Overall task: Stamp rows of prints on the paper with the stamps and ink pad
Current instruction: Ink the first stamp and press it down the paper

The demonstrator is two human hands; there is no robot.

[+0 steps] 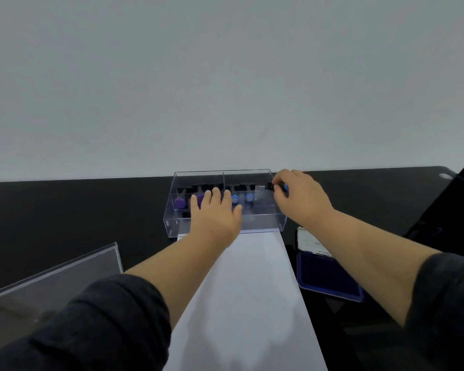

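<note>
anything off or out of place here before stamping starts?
Nothing spilled or damaged. One oddity: the clear stamp box sits on the far edge of the paper, covering stamping space. The ink pad lies open beside the paper. The right hand grips a blue stamp.

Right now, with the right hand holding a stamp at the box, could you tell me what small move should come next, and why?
Probably carry the blue-handled stamp in the right hand down to the open ink pad: the paper shows no prints, so inking likely comes first.
</note>
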